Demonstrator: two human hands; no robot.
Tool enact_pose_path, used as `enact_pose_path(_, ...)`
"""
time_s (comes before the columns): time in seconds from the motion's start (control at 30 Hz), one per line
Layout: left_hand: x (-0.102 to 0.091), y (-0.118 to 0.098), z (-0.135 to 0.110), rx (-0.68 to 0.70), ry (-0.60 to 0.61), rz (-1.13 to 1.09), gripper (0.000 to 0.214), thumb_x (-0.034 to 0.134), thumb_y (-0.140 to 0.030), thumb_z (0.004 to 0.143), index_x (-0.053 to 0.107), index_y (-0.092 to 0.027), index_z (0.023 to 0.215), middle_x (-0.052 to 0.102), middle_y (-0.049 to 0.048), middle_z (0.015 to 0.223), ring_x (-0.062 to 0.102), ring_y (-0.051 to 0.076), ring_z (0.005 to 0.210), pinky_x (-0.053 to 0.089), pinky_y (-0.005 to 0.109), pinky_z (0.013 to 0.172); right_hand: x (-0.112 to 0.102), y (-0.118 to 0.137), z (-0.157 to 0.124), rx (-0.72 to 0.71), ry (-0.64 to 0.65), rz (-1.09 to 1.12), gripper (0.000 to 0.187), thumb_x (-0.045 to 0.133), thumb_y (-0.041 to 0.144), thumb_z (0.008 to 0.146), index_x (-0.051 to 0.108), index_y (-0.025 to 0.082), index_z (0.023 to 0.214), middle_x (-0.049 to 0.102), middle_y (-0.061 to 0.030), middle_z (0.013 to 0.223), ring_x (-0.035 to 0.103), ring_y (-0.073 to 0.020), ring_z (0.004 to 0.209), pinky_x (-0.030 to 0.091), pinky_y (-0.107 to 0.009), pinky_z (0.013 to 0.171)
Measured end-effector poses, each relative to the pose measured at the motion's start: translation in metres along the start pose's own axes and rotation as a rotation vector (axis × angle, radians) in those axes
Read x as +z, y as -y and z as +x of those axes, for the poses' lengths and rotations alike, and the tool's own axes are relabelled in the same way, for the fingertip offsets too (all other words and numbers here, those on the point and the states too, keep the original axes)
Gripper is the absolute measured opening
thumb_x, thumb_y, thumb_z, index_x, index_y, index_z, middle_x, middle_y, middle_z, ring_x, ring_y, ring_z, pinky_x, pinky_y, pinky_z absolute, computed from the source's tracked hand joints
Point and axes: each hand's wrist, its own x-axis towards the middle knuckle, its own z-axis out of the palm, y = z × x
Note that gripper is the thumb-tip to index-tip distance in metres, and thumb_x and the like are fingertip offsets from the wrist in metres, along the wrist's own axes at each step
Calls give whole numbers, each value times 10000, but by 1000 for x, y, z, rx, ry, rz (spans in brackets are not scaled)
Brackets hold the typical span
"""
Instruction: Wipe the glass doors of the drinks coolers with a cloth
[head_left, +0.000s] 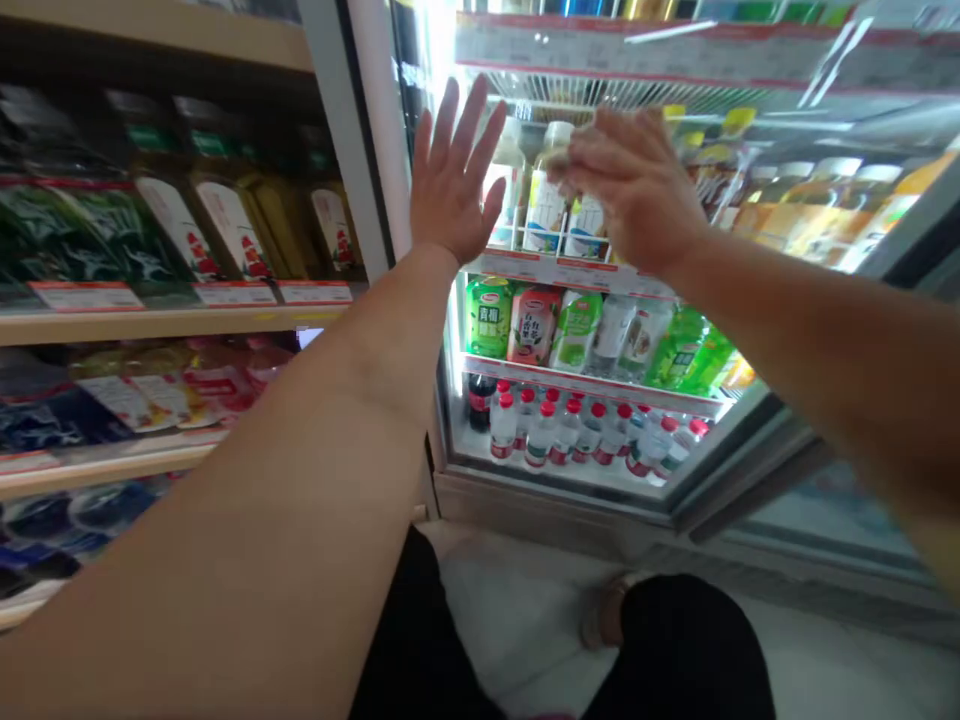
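Two bare hands are held up before a lit cooler (555, 492), and between them a short row of white-capped bottles (546, 205) is framed on the upper shelf. The long axis of each bottle is set upright, with only a slight lean lent by the wide view, so the row is crossed, rather than followed, by the fingers of the right hand (637, 185). By that hand the middle bottle is approached most closely in the view: its upper part is met by the blurred fingertips, and it is placed to their left and slightly below. The leftmost bottle is partly covered by the thumb side of the left hand (454, 195), to whose right it is set.

The left grip is spread wide, with the fingers fanned apart and pointed upward, and nothing is held in it. The right grip is bent and turned inward (its fingertips are smeared by blur), and whether it is closed on anything cannot be told. Nor can contact with the bottles, or with any glass in front of them, be confirmed. Below both hands, green drink bottles (489, 318) are lined up, and lower still, small red-capped bottles (540, 435) are ranked.
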Motion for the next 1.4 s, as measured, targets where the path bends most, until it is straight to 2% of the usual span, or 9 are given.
enact_pose_path(0.13,-2,-1,-2,-3,19,21,656,359,-551,1131,253,-290,1723,108,-102,1817,-84,200,1676,-69,583,1394,3,-8,4,145,-205,-27,482,297,369,1178,551,224,1561,386,53,1725,165,-246,1667,101,-580,1391)
enact_pose_path(0.33,2,4,-2,2,16,39,654,311,-563,1121,232,-358,1737,71,-151,1810,-118,168,1678,-59,557,1398,11,0,-17,-116,80,21,477,335,265,1145,526,311,1579,434,91,1690,273,-194,1642,173,-549,1395)
enact_pose_path(0.53,8,7,-2,34,-17,68,674,363,-527,1131,180,-319,1745,13,-170,1811,-202,130,1654,-123,489,1398,2,-7,-6,159,-154,-47,504,259,409,1176,494,257,1595,389,65,1724,223,-212,1645,146,-550,1389)
enact_pose_path(0.7,-5,0,-2,-14,12,48,690,392,-483,1068,245,-420,1739,93,-204,1778,-86,122,1670,-43,441,1416,19,-5,-16,-83,15,60,481,287,386,1170,550,313,1565,504,75,1648,335,-243,1611,225,-589,1371)
enact_pose_path(0.83,-10,-4,1,-85,24,-62,746,490,-517,979,299,-518,1700,134,-289,1727,-65,165,1662,-68,382,1401,15,-10,-3,-132,-121,59,519,306,463,1179,608,232,1532,554,-12,1616,403,-270,1572,250,-547,1362)
enact_pose_path(0.97,-10,-6,2,-108,47,-65,753,494,-506,969,329,-477,1703,129,-269,1729,-63,185,1660,-88,390,1400,30,2,-11,-26,-181,22,489,305,369,1170,582,246,1554,532,-40,1635,378,-281,1588,277,-608,1348)
enact_pose_path(1.17,-2,2,2,-87,72,-83,733,513,-525,1029,313,-364,1716,49,-214,1768,-129,156,1671,-165,444,1398,25,0,-6,-246,-9,97,430,367,339,1172,623,290,1514,589,21,1584,444,-249,1546,291,-569,1346)
enact_pose_path(1.3,2,5,3,-77,83,-93,751,508,-542,1045,281,-306,1721,6,-184,1781,-176,175,1665,-214,495,1379,21,-3,8,6,-229,35,475,345,434,1172,640,257,1500,568,1,1603,417,-267,1553,286,-551,1347)
enact_pose_path(1.4,-2,2,3,-79,63,-71,729,494,-515,1027,311,-394,1722,59,-219,1764,-106,182,1673,-145,457,1404,34,11,-5,32,-204,33,462,336,352,1167,614,268,1527,566,3,1605,408,-256,1565,284,-567,1353)
